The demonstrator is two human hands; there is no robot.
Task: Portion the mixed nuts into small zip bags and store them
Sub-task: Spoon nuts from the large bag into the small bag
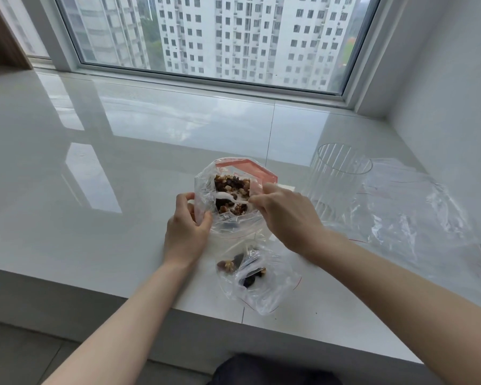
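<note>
At a glossy white window ledge (100,168), I work over the large bag of mixed nuts (232,190), which stands upright near the ledge's front edge, roughly at its middle. To the left of the bag the ledge runs bare and wide; behind it, open tile reaches back to the window frame (206,79). To the bag's right the room is tighter: a clear ribbed plastic cup (336,179) stands just beside it, and past the cup lies a loose heap of empty zip bags (417,215) against the side wall.

My left hand (188,234) pinches the near-left rim of the big bag, thumb and fingers curled on the plastic, keeping its mouth spread. My right hand (286,215) grips the handle of a white plastic spoon (228,198), whose bowl lies inside the bag across the nuts.

The nuts show as a brown and dark jumble, with pale pieces among them. The bag is clear, with a pinkish-red band around its mouth. In front of it, close to the ledge's front edge, a small zip bag (258,276) lies crumpled on its side with a few nuts and dark pieces inside; thin red lines mark it. No writing on any bag is legible.
</note>
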